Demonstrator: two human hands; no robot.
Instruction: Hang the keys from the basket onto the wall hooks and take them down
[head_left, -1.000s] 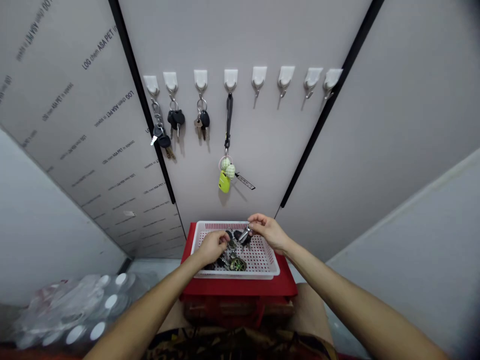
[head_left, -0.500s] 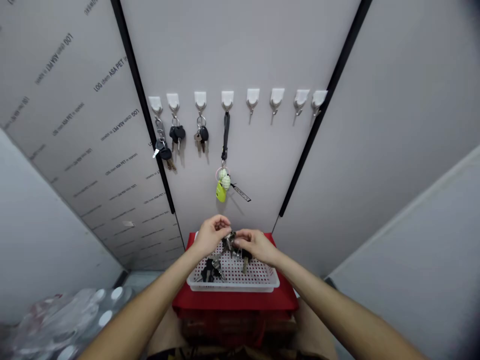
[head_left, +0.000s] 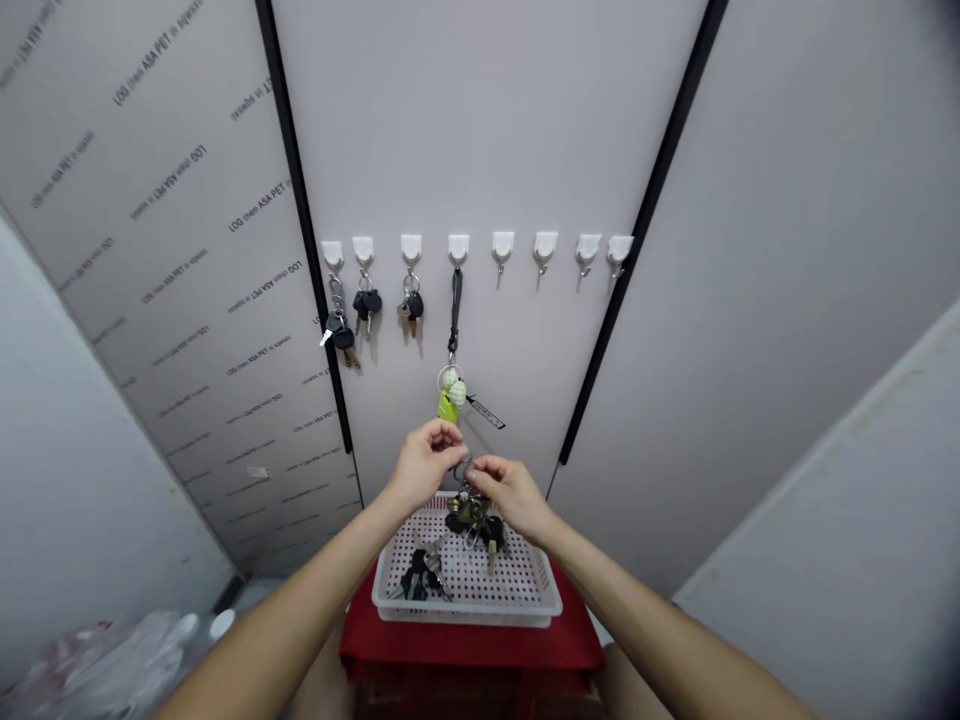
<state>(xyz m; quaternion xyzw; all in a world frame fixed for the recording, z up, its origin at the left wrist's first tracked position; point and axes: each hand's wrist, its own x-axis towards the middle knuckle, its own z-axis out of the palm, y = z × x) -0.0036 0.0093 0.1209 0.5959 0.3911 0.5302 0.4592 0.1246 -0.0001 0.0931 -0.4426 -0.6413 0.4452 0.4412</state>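
Between my two hands, a bunch of keys [head_left: 469,510] hangs from a metal ring over the back part of a white plastic basket [head_left: 466,610]. My left hand [head_left: 424,464] pinches the ring from the left side. From the right, my right hand [head_left: 516,494] grips the same ring close to the keys, thumb and fingers pressed together. More keys with black heads [head_left: 421,574] lie in the basket's left part. Another key with a black head [head_left: 493,538] shows below my right fingers; whether it belongs to the held bunch I cannot tell.
White hooks line the wall. Key bunches hang at left [head_left: 339,328], beside them [head_left: 367,305] and on the third hook [head_left: 410,305]. A black strap [head_left: 455,310] carries a yellow-green tag [head_left: 448,406]. The basket rests on a red surface [head_left: 465,645]. Wrapped bottles [head_left: 142,650] stand lower left.
The view has tilted upward. My hands have lifted the bunch of keys off the basket's contents, and its ring now shows between my fingers.
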